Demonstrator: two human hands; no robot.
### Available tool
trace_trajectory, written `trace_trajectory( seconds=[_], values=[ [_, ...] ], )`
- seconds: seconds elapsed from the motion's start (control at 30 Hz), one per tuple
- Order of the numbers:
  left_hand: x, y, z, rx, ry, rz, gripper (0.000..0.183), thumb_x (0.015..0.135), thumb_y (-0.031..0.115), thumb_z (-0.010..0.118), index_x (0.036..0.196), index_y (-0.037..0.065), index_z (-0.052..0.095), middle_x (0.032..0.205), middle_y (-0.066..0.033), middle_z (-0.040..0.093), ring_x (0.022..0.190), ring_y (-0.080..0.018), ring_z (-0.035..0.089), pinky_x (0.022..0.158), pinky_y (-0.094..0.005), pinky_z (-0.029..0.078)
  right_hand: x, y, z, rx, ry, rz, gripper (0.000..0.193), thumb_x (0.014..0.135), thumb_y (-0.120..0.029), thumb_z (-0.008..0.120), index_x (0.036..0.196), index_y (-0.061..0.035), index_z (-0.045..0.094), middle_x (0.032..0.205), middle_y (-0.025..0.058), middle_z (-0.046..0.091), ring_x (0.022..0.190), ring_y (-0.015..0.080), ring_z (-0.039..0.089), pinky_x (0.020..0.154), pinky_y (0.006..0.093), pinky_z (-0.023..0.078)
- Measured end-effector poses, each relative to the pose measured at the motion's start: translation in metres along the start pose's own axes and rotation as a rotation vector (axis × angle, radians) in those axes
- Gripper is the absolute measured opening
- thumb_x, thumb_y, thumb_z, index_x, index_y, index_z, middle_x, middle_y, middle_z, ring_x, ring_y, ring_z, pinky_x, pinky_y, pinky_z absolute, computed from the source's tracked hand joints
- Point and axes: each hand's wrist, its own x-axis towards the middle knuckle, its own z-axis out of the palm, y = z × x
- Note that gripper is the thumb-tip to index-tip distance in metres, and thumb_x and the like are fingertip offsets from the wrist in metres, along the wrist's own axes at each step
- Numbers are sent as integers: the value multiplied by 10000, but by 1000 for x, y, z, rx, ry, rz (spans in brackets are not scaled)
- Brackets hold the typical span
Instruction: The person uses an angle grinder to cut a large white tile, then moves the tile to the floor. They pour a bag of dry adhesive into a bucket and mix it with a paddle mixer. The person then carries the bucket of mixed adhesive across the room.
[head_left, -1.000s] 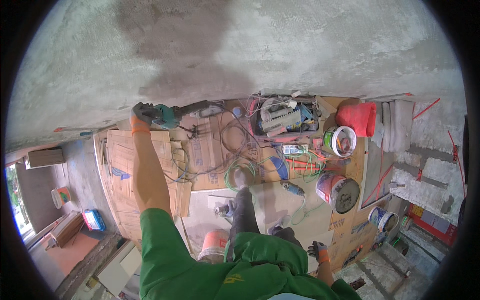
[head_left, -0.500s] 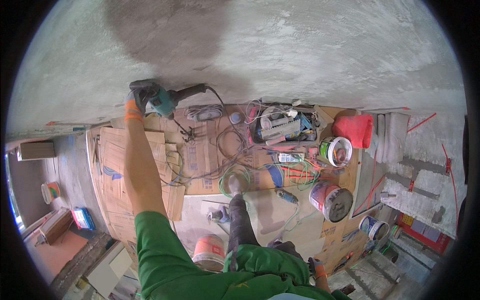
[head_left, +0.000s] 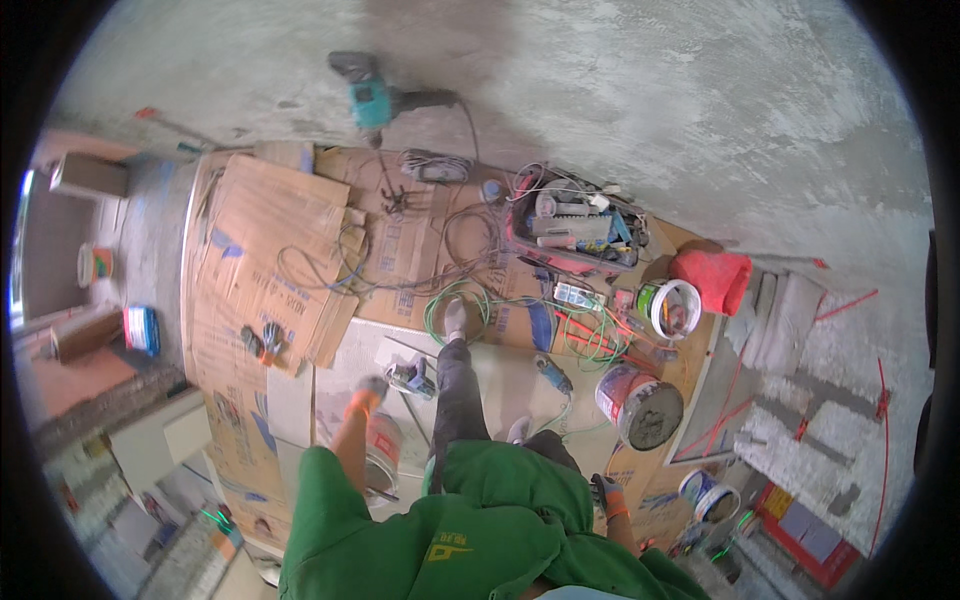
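Observation:
My left hand (head_left: pixel 368 392), in a grey glove with an orange cuff, is low over the pale board, close to a grey handheld power tool (head_left: pixel 412 378). Motion blur hides how its fingers are set. By my right side hangs my right hand (head_left: pixel 607 494), also gloved; its fingers are too small and dark to read. A teal electric mixer drill (head_left: pixel 370 103) stands against the wall, its paddle (head_left: pixel 394 200) down on the cardboard, no hand on it. Beneath my left forearm is a bucket with a red-and-white side (head_left: pixel 383 440).
Cardboard sheets (head_left: pixel 265 240) cover the floor, a pair of gloves (head_left: pixel 263 343) on them. Farther right are a tool-filled crate (head_left: pixel 575 262), a red bag (head_left: pixel 712 280), a bucket of grey mix (head_left: pixel 648 412) and a blue power tool (head_left: pixel 552 375). Cables (head_left: pixel 465 245) loop around my foot.
My left hand has let go of the mixer drill and drawn back toward me, down to the left of my leg. The drill stays at the wall. The whole view has shifted.

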Motion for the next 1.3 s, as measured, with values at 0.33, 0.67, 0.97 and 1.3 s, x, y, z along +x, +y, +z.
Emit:
trace_trajectory(
  seconds=[0.33,0.67,0.97,1.3],
  values=[
    [-291,-16,214,-978,235,-593,102,773,165,559,755,71,595,608,-31,539,487,-157,505,440,-304,423,126,77,-97,-88,-178,-583,207,818,-191,603,860,12,604,715,73,618,587,183,594,570,298,473],
    [-448,-80,358,-820,377,-687,232,745,262,553,703,38,596,588,-60,553,551,-176,531,508,-312,440,132,135,-169,-575,-172,-439,239,852,-285,532,890,-52,570,678,103,617,523,226,593,456,342,484],
    [-372,-128,303,-624,753,-615,422,739,361,501,1016,61,608,993,-200,608,955,-360,560,843,-417,426,162,215,-223,-1163,-87,-672,256,815,-310,543,866,-60,569,706,66,578,617,203,551,574,311,458],
    [-235,-187,277,-654,858,-739,423,679,177,615,1030,-31,506,933,-272,598,920,-384,578,817,-425,450,119,314,-273,-762,66,-413,222,818,-152,581,970,7,607,837,104,633,592,183,568,576,299,488]
  ],
)
